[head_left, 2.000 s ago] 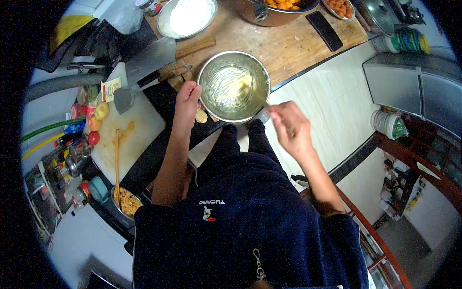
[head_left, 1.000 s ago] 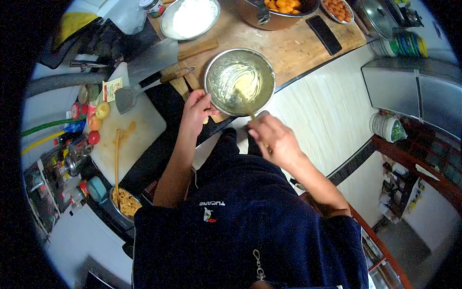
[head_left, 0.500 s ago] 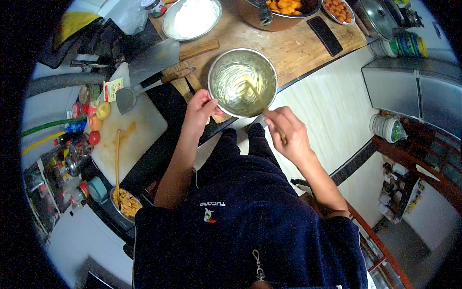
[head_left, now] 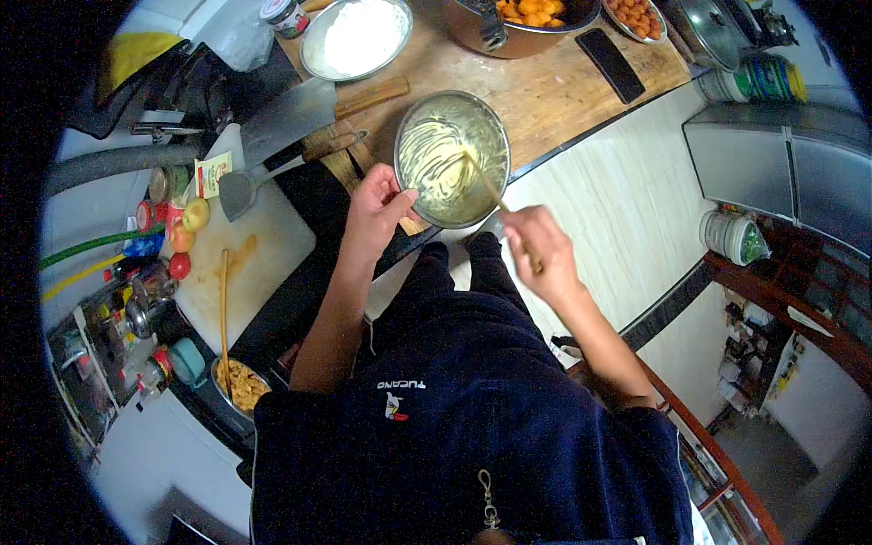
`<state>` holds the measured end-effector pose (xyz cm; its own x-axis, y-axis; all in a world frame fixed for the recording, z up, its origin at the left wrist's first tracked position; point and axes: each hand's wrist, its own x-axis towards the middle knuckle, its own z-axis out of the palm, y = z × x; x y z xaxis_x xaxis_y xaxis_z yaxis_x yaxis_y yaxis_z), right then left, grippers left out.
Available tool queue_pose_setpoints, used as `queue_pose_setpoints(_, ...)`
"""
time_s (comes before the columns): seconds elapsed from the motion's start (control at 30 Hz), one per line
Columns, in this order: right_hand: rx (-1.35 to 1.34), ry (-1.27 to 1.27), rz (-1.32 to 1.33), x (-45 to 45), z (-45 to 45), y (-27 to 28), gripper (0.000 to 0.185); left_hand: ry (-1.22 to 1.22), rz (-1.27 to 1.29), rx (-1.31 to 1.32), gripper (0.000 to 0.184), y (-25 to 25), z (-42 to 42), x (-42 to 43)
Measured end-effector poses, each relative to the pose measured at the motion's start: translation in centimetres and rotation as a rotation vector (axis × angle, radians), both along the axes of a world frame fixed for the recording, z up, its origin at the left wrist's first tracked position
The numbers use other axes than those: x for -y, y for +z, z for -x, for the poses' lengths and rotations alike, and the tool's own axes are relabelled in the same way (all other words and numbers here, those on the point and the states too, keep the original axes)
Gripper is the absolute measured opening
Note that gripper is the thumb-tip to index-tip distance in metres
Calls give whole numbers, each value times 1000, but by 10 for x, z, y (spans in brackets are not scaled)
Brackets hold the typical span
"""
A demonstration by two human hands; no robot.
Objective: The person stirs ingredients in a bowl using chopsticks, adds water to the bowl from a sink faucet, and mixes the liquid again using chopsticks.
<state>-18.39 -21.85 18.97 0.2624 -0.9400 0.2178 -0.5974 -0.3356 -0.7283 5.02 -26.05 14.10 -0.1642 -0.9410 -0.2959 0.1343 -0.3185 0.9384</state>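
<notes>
My left hand (head_left: 379, 213) grips the near-left rim of a steel mixing bowl (head_left: 498, 150), thumb on the edge. The bowl is tilted and held at the wooden board's front edge. A pale yellow, creamy mixture (head_left: 436, 168) coats its inside in streaks. Closed around wooden chopsticks (head_left: 489, 184), my right hand (head_left: 542, 250) is just outside the bowl's near-right side. Their far tips are in the mixture; whether there is one stick or a pair I cannot tell. Behind the bowl, a metal basin (head_left: 312, 56) of white powder stands on the board.
On the wooden board (head_left: 545, 109) are a phone (head_left: 609, 66), a brown pot (head_left: 463, 32) with orange chunks and a plate of small round orange pieces (head_left: 638, 20). A cleaver (head_left: 295, 113) lies left of the bowl. Further left are a spatula (head_left: 239, 193) and a white cutting board (head_left: 272, 236).
The bowl has tipped and shifted a little to the left. My right hand has moved slightly with the chopsticks, and the mixture's streaks have a new pattern.
</notes>
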Motion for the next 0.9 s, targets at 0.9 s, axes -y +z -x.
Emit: queue_pose_setpoints(0.9, 59, -55, -91, 3, -6, 8, 10, -41, 67, 124, 14, 19, 2, 1)
